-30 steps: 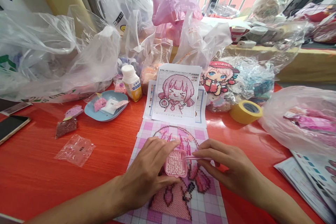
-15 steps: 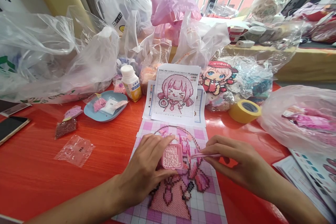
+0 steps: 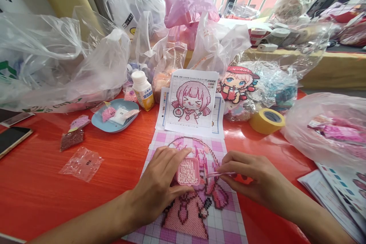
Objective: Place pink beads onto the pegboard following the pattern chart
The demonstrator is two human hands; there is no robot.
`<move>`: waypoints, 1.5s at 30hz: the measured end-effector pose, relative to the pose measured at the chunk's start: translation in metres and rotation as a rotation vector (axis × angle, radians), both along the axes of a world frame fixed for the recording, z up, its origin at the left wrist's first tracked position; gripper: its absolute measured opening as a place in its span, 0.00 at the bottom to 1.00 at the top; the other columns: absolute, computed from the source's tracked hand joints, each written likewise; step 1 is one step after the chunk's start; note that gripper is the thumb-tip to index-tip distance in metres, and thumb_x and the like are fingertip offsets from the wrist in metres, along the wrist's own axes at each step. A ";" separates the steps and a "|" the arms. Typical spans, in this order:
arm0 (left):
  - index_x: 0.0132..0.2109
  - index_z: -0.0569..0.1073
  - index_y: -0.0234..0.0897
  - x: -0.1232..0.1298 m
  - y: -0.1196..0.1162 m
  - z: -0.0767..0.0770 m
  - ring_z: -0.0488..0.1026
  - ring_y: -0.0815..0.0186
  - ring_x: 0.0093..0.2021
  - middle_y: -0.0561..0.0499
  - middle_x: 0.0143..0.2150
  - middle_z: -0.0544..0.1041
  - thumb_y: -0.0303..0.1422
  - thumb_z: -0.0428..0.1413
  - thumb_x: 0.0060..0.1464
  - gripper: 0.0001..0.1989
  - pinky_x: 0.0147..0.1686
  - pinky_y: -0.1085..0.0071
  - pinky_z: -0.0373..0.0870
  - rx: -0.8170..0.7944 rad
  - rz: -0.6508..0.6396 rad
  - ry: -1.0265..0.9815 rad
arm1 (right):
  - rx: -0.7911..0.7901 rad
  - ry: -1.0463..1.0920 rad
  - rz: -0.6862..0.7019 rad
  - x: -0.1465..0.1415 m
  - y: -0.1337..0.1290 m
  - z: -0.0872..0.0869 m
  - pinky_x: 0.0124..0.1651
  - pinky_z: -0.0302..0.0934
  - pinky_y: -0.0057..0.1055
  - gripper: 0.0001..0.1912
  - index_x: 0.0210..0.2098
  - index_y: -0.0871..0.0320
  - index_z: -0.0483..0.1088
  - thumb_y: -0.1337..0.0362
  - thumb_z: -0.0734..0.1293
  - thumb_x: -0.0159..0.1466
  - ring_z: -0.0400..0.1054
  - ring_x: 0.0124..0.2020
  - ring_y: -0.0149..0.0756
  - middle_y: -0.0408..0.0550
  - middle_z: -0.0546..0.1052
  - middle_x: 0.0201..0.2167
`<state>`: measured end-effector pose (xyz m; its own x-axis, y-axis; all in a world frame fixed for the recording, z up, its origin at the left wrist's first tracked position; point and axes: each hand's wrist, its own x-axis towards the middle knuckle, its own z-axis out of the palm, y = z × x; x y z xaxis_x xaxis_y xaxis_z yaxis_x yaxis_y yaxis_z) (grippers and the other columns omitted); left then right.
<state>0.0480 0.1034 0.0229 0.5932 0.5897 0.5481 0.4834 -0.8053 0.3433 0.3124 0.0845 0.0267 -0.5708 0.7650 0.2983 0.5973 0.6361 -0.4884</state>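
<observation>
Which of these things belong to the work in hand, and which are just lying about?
In use:
pink bead tray, in the left hand
tweezers, in the right hand
pegboard beneath the tray
printed chart, probably the reference

Apparently just lying about:
phone
yellow tape roll
white-capped bottle
red-hatted figure

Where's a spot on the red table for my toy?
The biggest bare patch of red table lies between the phone, the clear packet and the left forearm. A smaller one is between the yellow tape and the right hand. It's crowded along the back, with plastic bags, a bottle and a blue plate.
</observation>
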 end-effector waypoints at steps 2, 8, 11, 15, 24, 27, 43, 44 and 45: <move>0.61 0.61 0.32 0.000 0.000 0.000 0.75 0.55 0.46 0.41 0.45 0.78 0.43 0.54 0.61 0.27 0.46 0.57 0.74 -0.001 -0.002 0.004 | 0.011 -0.004 -0.006 0.000 0.000 -0.001 0.26 0.60 0.23 0.07 0.39 0.54 0.73 0.66 0.62 0.68 0.67 0.26 0.26 0.45 0.74 0.32; 0.61 0.60 0.31 -0.001 -0.001 -0.001 0.74 0.55 0.47 0.41 0.46 0.78 0.41 0.55 0.61 0.27 0.47 0.56 0.73 -0.011 -0.015 0.009 | 0.026 -0.015 -0.004 0.000 0.000 -0.003 0.25 0.59 0.24 0.07 0.39 0.54 0.73 0.66 0.62 0.68 0.67 0.26 0.26 0.46 0.74 0.32; 0.62 0.60 0.31 -0.001 -0.001 -0.001 0.74 0.54 0.47 0.41 0.46 0.78 0.41 0.55 0.61 0.27 0.47 0.56 0.74 -0.018 -0.018 0.005 | 0.039 -0.018 -0.011 0.000 0.000 -0.003 0.25 0.59 0.24 0.07 0.40 0.54 0.73 0.67 0.62 0.68 0.67 0.25 0.26 0.46 0.74 0.32; 0.62 0.60 0.30 -0.002 -0.002 -0.002 0.74 0.54 0.48 0.40 0.47 0.78 0.39 0.56 0.60 0.28 0.48 0.55 0.73 -0.024 -0.025 0.003 | 0.049 -0.019 -0.007 0.001 0.001 -0.004 0.24 0.60 0.23 0.08 0.41 0.54 0.73 0.66 0.62 0.68 0.67 0.26 0.26 0.46 0.75 0.32; 0.62 0.60 0.29 -0.003 -0.002 -0.001 0.73 0.53 0.49 0.40 0.48 0.77 0.37 0.59 0.57 0.31 0.49 0.56 0.72 -0.049 -0.035 0.010 | 0.023 -0.017 -0.005 0.001 0.001 -0.005 0.25 0.61 0.23 0.08 0.41 0.54 0.74 0.66 0.62 0.67 0.69 0.26 0.27 0.47 0.76 0.33; 0.62 0.60 0.30 -0.002 -0.001 -0.001 0.73 0.54 0.49 0.40 0.48 0.77 0.38 0.58 0.58 0.30 0.49 0.56 0.73 -0.052 -0.038 0.009 | 0.027 -0.026 0.004 0.002 0.001 -0.005 0.26 0.62 0.24 0.08 0.42 0.54 0.73 0.67 0.62 0.67 0.69 0.27 0.27 0.47 0.76 0.33; 0.63 0.59 0.30 -0.002 -0.002 -0.002 0.73 0.53 0.49 0.40 0.48 0.77 0.36 0.61 0.56 0.32 0.50 0.55 0.72 -0.063 -0.040 0.015 | 0.034 0.060 -0.012 0.000 0.000 -0.002 0.26 0.62 0.22 0.07 0.43 0.54 0.72 0.68 0.63 0.67 0.68 0.28 0.26 0.46 0.74 0.34; 0.63 0.59 0.30 -0.002 -0.002 -0.001 0.74 0.52 0.49 0.40 0.48 0.77 0.36 0.61 0.55 0.33 0.49 0.54 0.72 -0.066 -0.041 0.016 | 0.045 0.088 -0.020 -0.002 -0.001 -0.001 0.26 0.63 0.22 0.08 0.44 0.54 0.71 0.69 0.64 0.67 0.68 0.28 0.25 0.45 0.74 0.34; 0.63 0.59 0.30 -0.003 -0.002 -0.001 0.74 0.52 0.49 0.40 0.48 0.77 0.36 0.62 0.54 0.33 0.49 0.54 0.72 -0.068 -0.044 0.017 | 0.055 0.113 -0.029 -0.003 -0.001 0.001 0.27 0.63 0.22 0.08 0.44 0.54 0.71 0.70 0.64 0.66 0.68 0.29 0.25 0.45 0.74 0.34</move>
<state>0.0455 0.1014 0.0216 0.6280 0.5988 0.4971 0.4545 -0.8007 0.3903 0.3092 0.0834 0.0272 -0.5090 0.7612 0.4019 0.5589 0.6474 -0.5182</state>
